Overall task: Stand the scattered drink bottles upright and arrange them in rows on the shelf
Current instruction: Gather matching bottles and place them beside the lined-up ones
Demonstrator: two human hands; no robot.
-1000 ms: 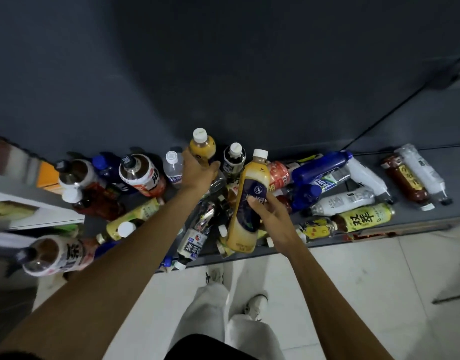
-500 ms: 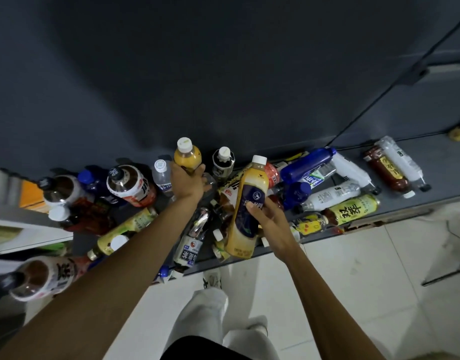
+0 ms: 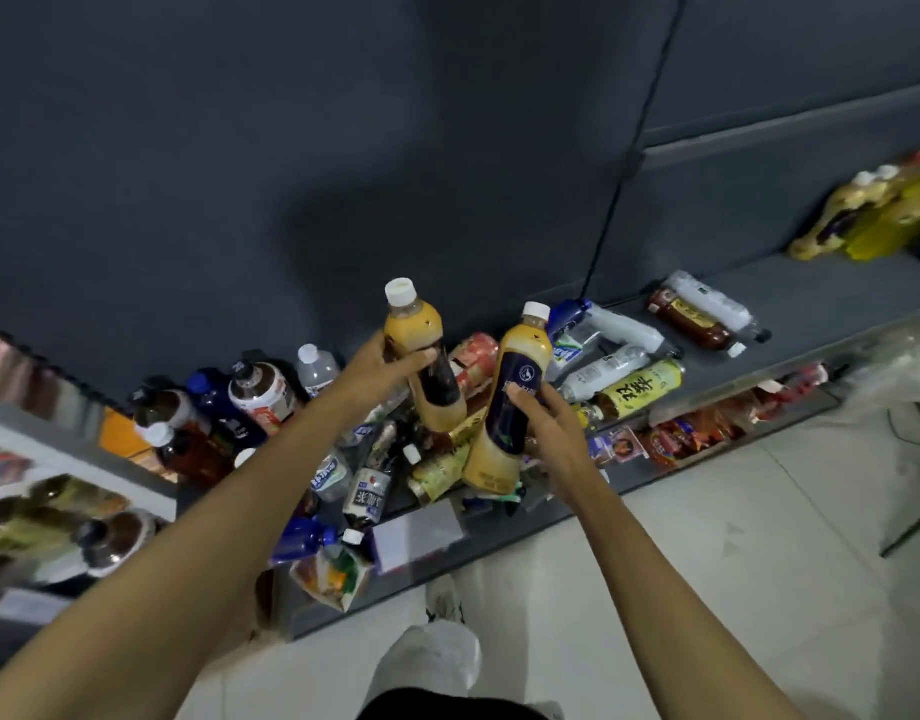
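Left hand [image 3: 382,363] wrapped round a yellow bottle [image 3: 425,358] at its upper label, white cap pointing up toward the back wall [image 3: 291,148], bottle lifted clear of the heap. Right hand [image 3: 548,428] gripping a second yellow bottle [image 3: 509,402] across its dark label, fingers [image 3: 520,394] spread over the front, base low over the pile near the shelf's front edge. Both held bottles side by side, tilted, caps apart.

Below and between the hands: a jumbled pile of bottles [image 3: 390,470] on the grey shelf [image 3: 811,298], most lying flat, some overlapping. At the left back: a few standing bottles, among them a red-and-white labelled one [image 3: 263,394], a dark blue one [image 3: 218,402] and a clear water bottle [image 3: 317,366]. To the right of the hands: lying bottles, including a yellow-green one with large characters [image 3: 639,387], clear ones [image 3: 603,366], a blue one [image 3: 567,314]. Further right, well apart from the heap: a brown bottle [image 3: 691,324] and a clear bottle [image 3: 712,304] lying side by side, touching. Far right, blurred: yellow bottles [image 3: 873,215] on the same shelf.

Lower tier under the shelf edge: red snack packets [image 3: 697,433]. Pale tiled floor [image 3: 733,563]; one shoe [image 3: 444,602] and light trousers [image 3: 426,662] visible below.
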